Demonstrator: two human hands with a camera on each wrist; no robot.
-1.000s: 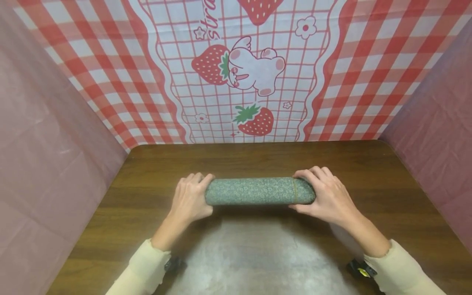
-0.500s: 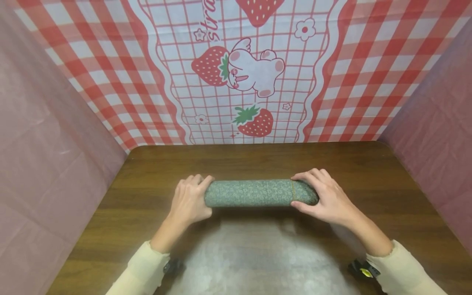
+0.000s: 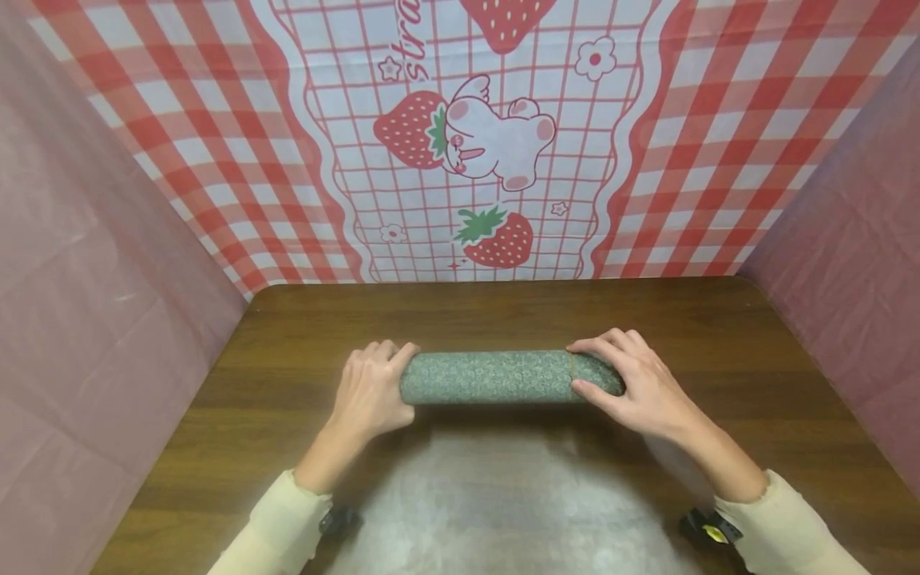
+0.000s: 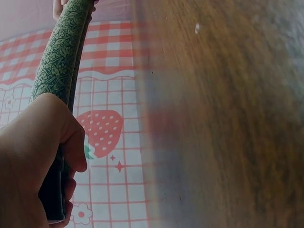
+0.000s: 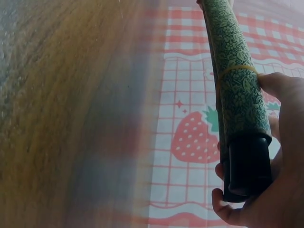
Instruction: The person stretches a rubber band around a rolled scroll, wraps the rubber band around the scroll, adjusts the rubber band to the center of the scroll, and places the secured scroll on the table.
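A long green floral-patterned roll (image 3: pixel 496 377) lies crosswise between both hands, above the wooden table in the head view. My left hand (image 3: pixel 371 389) grips its left end, thumb on the near side and fingers over the far side. Around the right end curls my right hand (image 3: pixel 642 386), its thumb beside a thin yellowish band (image 3: pixel 572 367). In the right wrist view the band (image 5: pixel 237 68) circles the patterned roll (image 5: pixel 242 102), and black end pieces (image 5: pixel 249 164) stick out near the palm. A black end (image 4: pixel 53 190) also shows in the left wrist view.
The brown wooden table (image 3: pixel 503 311) has rounded back corners and a bright reflection at its front. Behind it hangs a red-and-white checked cloth (image 3: pixel 302 160) with strawberries. Pink cloth hangs on the left (image 3: pixel 93 335) and right (image 3: pixel 848 263).
The right thumb has moved up from the roll's near lower edge onto its side, by the band. The roll has shifted very slightly; the left hand's grip looks the same.
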